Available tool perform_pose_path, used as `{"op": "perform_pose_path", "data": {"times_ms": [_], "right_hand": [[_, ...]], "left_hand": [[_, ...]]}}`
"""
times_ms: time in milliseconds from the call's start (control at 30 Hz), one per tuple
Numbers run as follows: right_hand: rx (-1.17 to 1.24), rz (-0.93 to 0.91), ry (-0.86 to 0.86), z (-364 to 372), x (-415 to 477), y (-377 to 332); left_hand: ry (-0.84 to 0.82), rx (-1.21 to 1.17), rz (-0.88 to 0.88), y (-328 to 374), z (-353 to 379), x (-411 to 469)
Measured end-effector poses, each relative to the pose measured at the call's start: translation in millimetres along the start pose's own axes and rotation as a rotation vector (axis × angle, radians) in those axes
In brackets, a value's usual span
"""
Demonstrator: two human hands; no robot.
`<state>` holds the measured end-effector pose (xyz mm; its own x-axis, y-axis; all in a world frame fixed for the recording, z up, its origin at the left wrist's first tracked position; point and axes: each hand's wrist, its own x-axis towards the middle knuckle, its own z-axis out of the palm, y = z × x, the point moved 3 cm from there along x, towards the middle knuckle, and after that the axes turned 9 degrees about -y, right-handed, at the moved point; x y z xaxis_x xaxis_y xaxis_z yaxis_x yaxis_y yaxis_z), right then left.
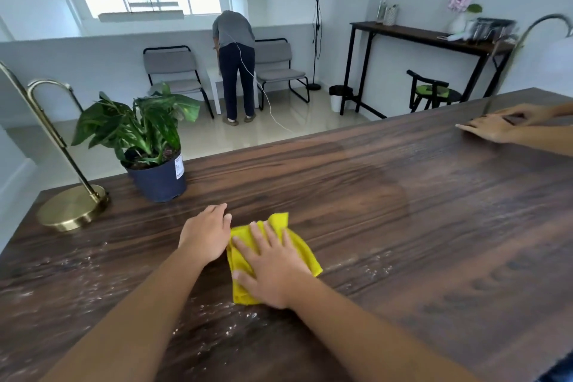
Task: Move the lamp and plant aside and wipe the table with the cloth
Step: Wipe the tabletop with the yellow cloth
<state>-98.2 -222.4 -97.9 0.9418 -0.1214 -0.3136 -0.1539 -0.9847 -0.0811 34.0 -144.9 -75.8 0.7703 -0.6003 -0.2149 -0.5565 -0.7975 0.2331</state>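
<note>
A yellow cloth (pixel 299 245) lies crumpled on the dark wooden table (pixel 434 226), near the front middle. My right hand (pixel 266 267) presses flat on top of it, fingers spread. My left hand (pixel 206 234) rests palm down on the wood, touching the cloth's left edge. A brass lamp (pixel 73 208) with a round base stands at the table's far left corner. Just right of it sits a green plant in a dark blue pot (pixel 159 180). White crumbs or powder streak the wood near the front edge.
Another person's two hands (pixel 496 125) lie on the table's far right by a second lamp's stem (pixel 508 65). Beyond the table a person bends over between grey chairs (pixel 176 71). A black side table (pixel 424 37) stands at the right wall.
</note>
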Motion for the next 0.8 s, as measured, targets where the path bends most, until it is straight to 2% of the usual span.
{"op": "perform_pose_path", "data": {"times_ms": [67,133,267,367,500,567,700,800], "right_hand": [[-0.002,-0.119,0.012,1,-5,8],[-0.048,-0.131,0.019,-2,-7,42],[-0.073,0.174,0.041,-8,-28,159],[0.127,0.433,0.061,3,-67,224],[0.172,0.539,0.104,13,-82,196],[0.073,0.405,0.083,19,-79,145],[-0.026,-0.094,0.070,39,-100,20],[-0.082,-0.357,0.059,38,-126,7]], "left_hand": [[0.030,-0.042,-0.005,5,3,-12],[0.033,-0.061,0.007,12,5,-24],[0.038,-0.044,0.021,25,8,-47],[0.051,-0.025,0.003,37,15,-65],[0.062,-0.011,-0.022,54,28,-89],[0.060,-0.008,-0.022,62,33,-98],[0.067,-0.034,-0.053,71,37,-112],[0.137,-0.031,-0.092,73,32,-119]]}}
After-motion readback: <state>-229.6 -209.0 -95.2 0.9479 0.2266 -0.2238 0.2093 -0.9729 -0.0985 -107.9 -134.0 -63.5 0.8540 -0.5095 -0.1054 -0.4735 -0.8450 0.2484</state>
